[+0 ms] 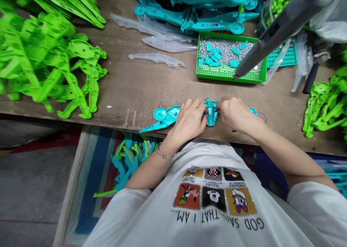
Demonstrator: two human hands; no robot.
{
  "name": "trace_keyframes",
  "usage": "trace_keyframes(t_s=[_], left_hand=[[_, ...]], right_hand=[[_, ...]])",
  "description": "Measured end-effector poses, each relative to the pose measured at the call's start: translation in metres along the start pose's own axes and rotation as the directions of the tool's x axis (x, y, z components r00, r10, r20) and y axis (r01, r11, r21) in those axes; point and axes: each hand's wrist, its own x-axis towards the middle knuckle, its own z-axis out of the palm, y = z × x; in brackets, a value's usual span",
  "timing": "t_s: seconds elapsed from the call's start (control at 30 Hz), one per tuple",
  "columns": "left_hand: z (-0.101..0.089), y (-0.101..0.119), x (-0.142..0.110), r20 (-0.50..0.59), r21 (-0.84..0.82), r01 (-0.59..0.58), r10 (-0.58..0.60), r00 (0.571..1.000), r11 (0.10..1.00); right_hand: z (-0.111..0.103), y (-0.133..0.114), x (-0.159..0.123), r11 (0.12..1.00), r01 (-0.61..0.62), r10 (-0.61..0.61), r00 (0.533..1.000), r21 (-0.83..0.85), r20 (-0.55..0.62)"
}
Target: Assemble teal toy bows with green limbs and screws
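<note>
A long teal plastic toy part lies near the table's front edge, its hollow, ribbed side facing up. My left hand is closed over the part left of its middle, with the fingertips at the ribbed centre. Just right of that centre, my right hand is pinched around a thin dark wire. The wire runs across the ribs, and a loop of thin wire shows beyond the part's right end. Both hands cover much of the part, and the right fingertips are mostly hidden.
A green tray of screws and small teal pieces stands behind the hands, under a hanging grey electric screwdriver. Clear plastic blades lie left of it. Lime green parts are heaped left, teal parts at the back.
</note>
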Motion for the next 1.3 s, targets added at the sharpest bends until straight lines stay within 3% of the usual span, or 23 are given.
trace_keyframes(t_s=[0.3,0.47,0.77,0.93,1.13,1.3], left_hand=[[-0.003,-0.006,-0.001,0.000,-0.055,-0.071,0.072,0.997,0.996],[-0.010,-0.011,-0.002,0.042,-0.114,-0.111,0.116,0.992,0.987],[-0.012,-0.020,0.002,0.078,-0.110,-0.158,0.167,0.983,0.981],[-0.006,-0.025,0.001,0.035,-0.152,-0.198,0.206,0.978,0.968],[0.004,-0.029,-0.003,0.012,-0.305,-0.234,0.250,0.968,0.923],[0.008,-0.029,-0.005,-0.109,-0.387,-0.205,0.176,0.978,0.899]], right_hand=[[-0.008,-0.004,0.007,0.993,-0.021,0.017,0.999,0.117,0.037],[-0.002,0.001,0.007,0.971,-0.039,0.041,0.999,0.235,-0.001],[0.008,0.009,-0.004,0.920,0.057,-0.034,0.997,0.388,-0.066],[0.014,0.018,-0.008,0.900,0.125,-0.040,0.978,0.417,-0.206],[0.017,0.010,0.001,0.880,0.141,-0.044,0.975,0.453,-0.218],[0.021,0.009,-0.001,0.890,0.145,-0.048,0.973,0.433,-0.227]])
